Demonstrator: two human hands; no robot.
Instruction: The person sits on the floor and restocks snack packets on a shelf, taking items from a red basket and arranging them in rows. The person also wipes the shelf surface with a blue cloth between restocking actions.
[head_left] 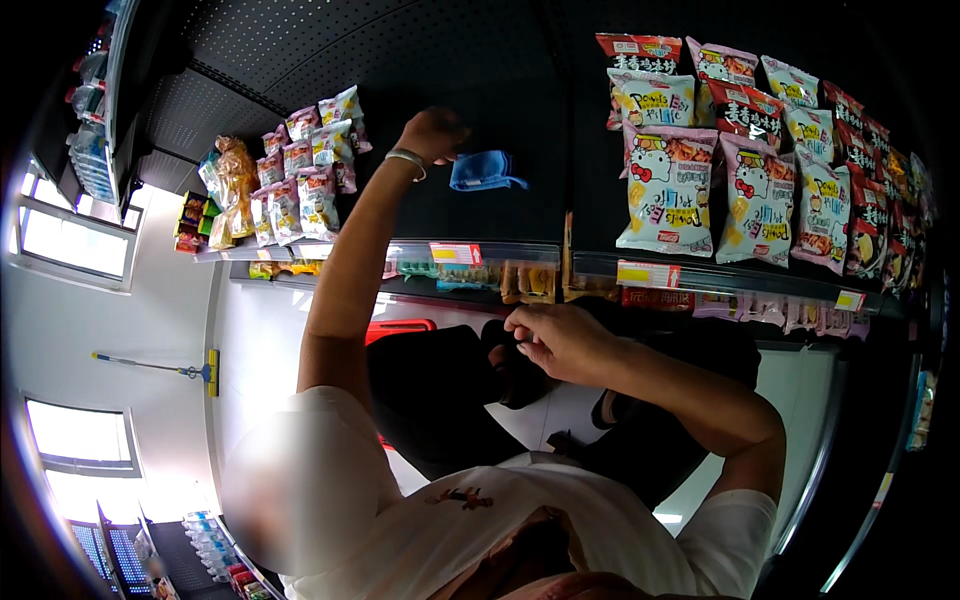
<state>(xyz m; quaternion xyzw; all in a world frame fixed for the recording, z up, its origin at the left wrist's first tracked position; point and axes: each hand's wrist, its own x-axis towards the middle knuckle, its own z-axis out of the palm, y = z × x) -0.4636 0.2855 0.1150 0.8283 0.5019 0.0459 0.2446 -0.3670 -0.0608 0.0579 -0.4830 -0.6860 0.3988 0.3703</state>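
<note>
My left hand (pixel 435 135) reaches over the dark shelf (pixel 430 215), a light bracelet on its wrist. Just right of it a crumpled blue cloth (pixel 485 170) lies on the shelf, close to my thumb. Shadow hides most of my left fingers, so I cannot make out whether they touch or grip the cloth. Lower down, my right hand (pixel 565 342) hangs in front of the shelf edge above my knees. Its fingers are curled in, and nothing shows in them.
Snack bags (pixel 300 180) stand left on the shelf, larger snack bags (pixel 670 190) right. Price tags (pixel 455 253) line the front edge, with packets on a lower shelf. Something red (pixel 400 328) is beside my knee. A mop (pixel 210 372) leans by the far-left wall.
</note>
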